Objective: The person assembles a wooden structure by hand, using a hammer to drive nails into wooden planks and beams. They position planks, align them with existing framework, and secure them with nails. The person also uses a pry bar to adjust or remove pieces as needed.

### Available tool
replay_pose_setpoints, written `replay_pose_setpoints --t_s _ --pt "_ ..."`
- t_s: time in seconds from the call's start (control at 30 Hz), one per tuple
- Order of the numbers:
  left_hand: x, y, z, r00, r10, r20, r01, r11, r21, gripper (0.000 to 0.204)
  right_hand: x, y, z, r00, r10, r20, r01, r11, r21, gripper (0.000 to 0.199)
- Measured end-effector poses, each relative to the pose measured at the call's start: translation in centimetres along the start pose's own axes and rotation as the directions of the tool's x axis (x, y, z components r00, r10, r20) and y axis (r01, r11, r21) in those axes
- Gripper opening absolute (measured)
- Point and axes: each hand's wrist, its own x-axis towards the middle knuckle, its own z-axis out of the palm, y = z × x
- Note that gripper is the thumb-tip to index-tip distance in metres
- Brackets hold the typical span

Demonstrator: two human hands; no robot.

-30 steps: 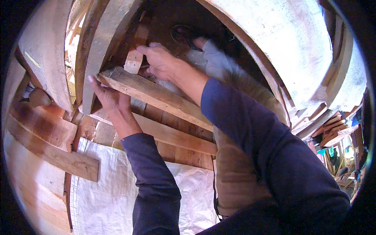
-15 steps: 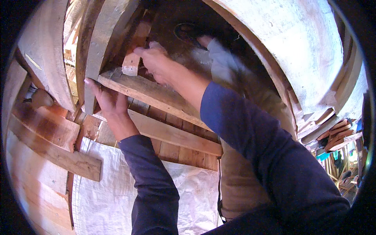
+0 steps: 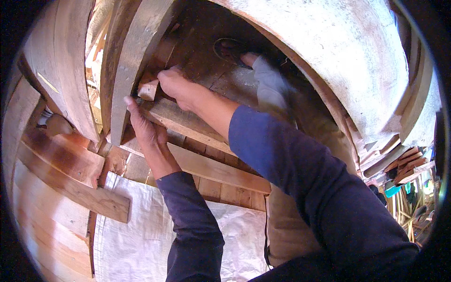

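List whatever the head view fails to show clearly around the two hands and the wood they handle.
- Right hand: its fingertips curl over the small wood block, so the grip is hidden.
- Left hand: the palm lies against the plank; whether it grips or only presses is unclear.
- Far end of the plank: covered by the right forearm and sleeve.
- Foot in a sandal: dark and blurred, no detail.
- Items at the right rim: too small and bent by the lens.

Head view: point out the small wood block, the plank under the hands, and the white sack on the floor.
Small wood block (image 3: 148,90), head view, on its pale end face beside the right hand.
Plank (image 3: 188,123), head view, on its top face below the right wrist.
White sack (image 3: 136,230), head view, on its woven middle.
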Motion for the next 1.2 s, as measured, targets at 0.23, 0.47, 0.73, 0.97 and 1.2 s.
replay_pose_setpoints --t_s 0.23,0.47,0.73,0.97,1.2 --pt "0.4 0.3 -0.1 0.998 -0.046 0.032 0.044 0.998 0.042 0.056 0.1 0.8 1.3 0.982 -0.067 -0.176 0.046 0.992 -0.121 0.041" --pt "0.2 0.6 0.0 0.998 -0.064 0.008 0.064 0.997 0.040 0.043 0.7 0.2 0.6 0.996 0.010 -0.092 -0.024 0.987 -0.156 0.041" --pt "-0.2 0.8 0.8 1.000 -0.024 -0.009 0.025 0.998 0.062 0.047 -0.4 -0.9 -0.3 0.999 0.035 0.004 -0.034 0.991 -0.128 0.040" --pt "-0.4 1.2 1.5 0.997 -0.052 -0.055 0.057 0.993 0.107 0.050 4.1 2.4 -0.6 0.999 0.042 0.031 -0.043 0.999 0.018 0.037" --pt "-0.7 0.9 2.2 0.998 0.049 -0.030 -0.047 0.996 0.076 0.050 5.0 3.4 -0.8 0.999 0.003 0.052 -0.006 0.998 0.056 0.030"
